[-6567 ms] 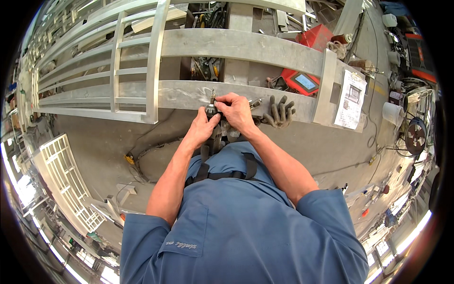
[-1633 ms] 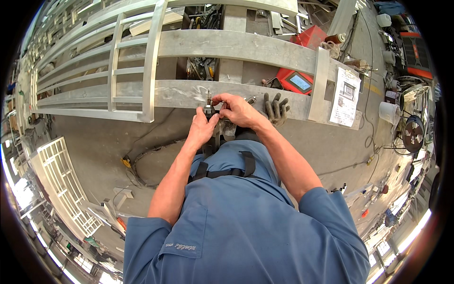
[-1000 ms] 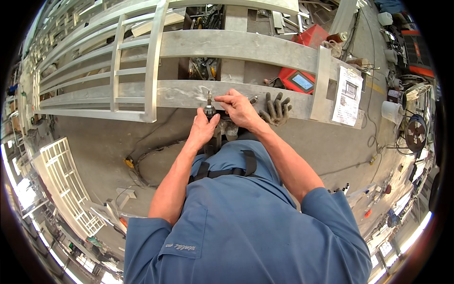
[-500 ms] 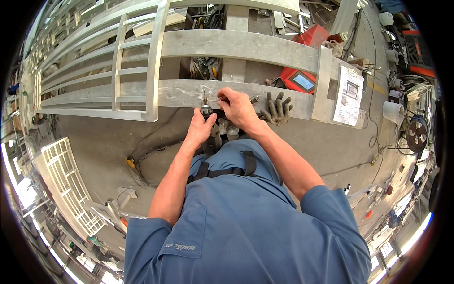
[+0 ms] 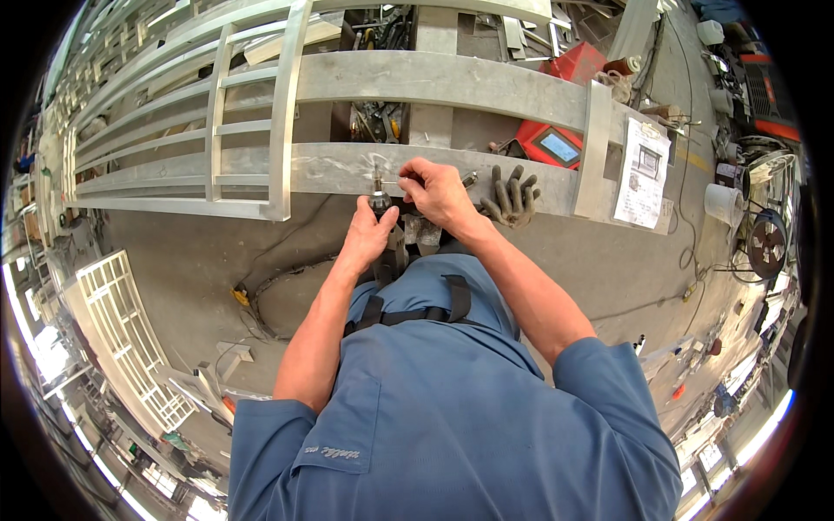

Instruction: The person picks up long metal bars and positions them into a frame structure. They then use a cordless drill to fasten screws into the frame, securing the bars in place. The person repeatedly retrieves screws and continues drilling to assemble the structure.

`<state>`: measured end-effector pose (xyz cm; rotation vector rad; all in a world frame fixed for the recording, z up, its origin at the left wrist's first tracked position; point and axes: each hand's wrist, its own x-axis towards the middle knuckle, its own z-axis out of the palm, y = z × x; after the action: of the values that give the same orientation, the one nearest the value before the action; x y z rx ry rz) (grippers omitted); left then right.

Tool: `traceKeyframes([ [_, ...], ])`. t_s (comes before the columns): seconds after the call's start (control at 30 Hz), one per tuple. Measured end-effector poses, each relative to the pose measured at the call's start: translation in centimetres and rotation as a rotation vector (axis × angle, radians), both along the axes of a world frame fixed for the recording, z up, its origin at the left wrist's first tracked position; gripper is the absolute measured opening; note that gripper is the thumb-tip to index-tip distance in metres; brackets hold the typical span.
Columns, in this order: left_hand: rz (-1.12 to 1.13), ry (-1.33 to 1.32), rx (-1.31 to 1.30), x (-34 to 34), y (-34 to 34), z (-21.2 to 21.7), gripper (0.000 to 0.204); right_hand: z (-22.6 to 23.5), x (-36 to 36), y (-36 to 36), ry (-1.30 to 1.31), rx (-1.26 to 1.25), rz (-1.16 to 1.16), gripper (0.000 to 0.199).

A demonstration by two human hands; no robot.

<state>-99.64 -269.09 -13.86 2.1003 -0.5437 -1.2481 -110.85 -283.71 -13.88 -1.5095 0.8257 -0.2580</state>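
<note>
My left hand [image 5: 368, 234] is closed around a dark tool [image 5: 380, 202] with a round, shiny, chuck-like nose. A slim shaft points away from me out of that nose, over the near grey metal beam [image 5: 334, 170]. Just to the right, my right hand [image 5: 441, 201] is pinched on a thin pale rod [image 5: 391, 182]. The rod's free end reaches left to the tool's shaft; whether they touch I cannot tell. The lower part of the tool is hidden by my hands and body. A dark work glove [image 5: 511, 198] lies on the beam beside my right hand.
A welded pale metal frame [image 5: 280, 130] rests on the beams at left. A red device with a screen [image 5: 556, 148] sits between the beams. A printed drawing sheet [image 5: 641, 174] lies at right. Tools fill a bin [image 5: 373, 122] beyond the near beam. Cables [image 5: 261, 300] cross the floor.
My right hand has shifted very slightly, and the thin rod shows more plainly against the tool's shaft. My left hand keeps its hold on the tool.
</note>
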Motion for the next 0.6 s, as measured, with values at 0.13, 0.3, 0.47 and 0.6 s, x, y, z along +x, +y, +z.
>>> traceKeyframes([
  [0.13,-0.009,0.001,-0.003,0.2,0.3,-0.7,0.050,-0.2,-0.4,-0.2,0.002,-0.005,0.036,0.014],
  [0.3,-0.037,0.022,0.017,0.6,0.6,-1.7,0.053,-0.8,-0.4,-0.1,-0.020,-0.175,0.077,0.015],
  [0.47,0.006,0.102,-0.002,0.7,0.9,-2.7,0.053,-1.7,-0.8,-0.5,-0.047,-0.579,0.238,0.009],
  [0.6,0.044,0.173,-0.007,0.9,0.9,-2.7,0.050,-1.5,-0.9,-0.6,-0.051,-0.683,0.305,0.007],
])
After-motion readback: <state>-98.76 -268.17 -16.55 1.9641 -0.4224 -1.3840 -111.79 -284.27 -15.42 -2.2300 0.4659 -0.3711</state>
